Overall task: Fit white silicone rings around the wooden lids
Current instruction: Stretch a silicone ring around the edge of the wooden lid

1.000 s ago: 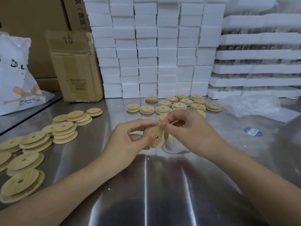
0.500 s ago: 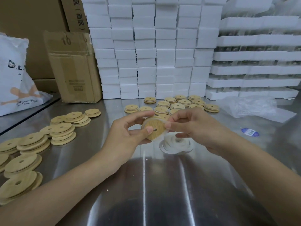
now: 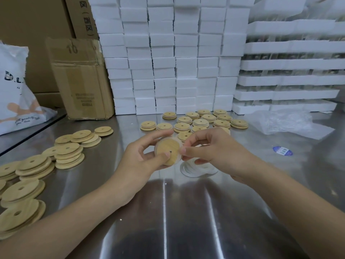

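Stainless steel table (image 3: 168,212), glossy, streaked with reflections. Left side: wooden lids (image 3: 69,156) in loose low stacks, each with centre hole. Rear centre: cluster of lid stacks (image 3: 200,122), near foam blocks (image 3: 168,62) piled along back edge. Foam trays (image 3: 289,81) stacked rear right. Cardboard box (image 3: 82,86) rear left, printed white bag (image 3: 15,94) beside it. Centre: pile of white silicone rings (image 3: 194,170). Right: crumpled clear plastic bag (image 3: 285,122), blue oval sticker (image 3: 282,151) nearer.

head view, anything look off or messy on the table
The left lid stacks are slumped, with lids slid off-centre, unlike the tidier back stacks. The cardboard box has a creased, crumpled top flap.
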`<state>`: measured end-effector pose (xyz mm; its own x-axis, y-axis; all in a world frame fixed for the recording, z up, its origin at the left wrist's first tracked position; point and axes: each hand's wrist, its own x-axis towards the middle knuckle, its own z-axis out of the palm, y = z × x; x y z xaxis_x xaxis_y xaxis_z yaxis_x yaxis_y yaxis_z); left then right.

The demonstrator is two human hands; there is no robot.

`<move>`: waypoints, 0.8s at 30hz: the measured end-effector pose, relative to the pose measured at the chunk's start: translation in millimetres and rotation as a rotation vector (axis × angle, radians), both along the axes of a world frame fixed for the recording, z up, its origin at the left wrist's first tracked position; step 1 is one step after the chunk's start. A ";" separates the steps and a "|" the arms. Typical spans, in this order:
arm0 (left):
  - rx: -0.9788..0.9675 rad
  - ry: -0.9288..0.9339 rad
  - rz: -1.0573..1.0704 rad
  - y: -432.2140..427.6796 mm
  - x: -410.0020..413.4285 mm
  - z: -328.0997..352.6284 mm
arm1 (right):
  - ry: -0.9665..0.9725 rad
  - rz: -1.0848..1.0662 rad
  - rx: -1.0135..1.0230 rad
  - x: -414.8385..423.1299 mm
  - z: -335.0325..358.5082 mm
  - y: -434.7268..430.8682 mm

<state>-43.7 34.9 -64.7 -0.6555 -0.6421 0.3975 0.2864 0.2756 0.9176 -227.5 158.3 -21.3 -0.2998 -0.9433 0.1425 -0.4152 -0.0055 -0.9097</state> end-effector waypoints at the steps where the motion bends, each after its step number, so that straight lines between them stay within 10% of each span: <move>1: -0.043 -0.019 0.018 0.7 -0.3 -0.5 | 0.013 -0.005 -0.021 2.4 -0.1 -0.3; 24: 0.197 0.010 0.019 0.4 0.2 1.9 | 0.068 0.029 -0.072 -1.7 -3.4 -2.9</move>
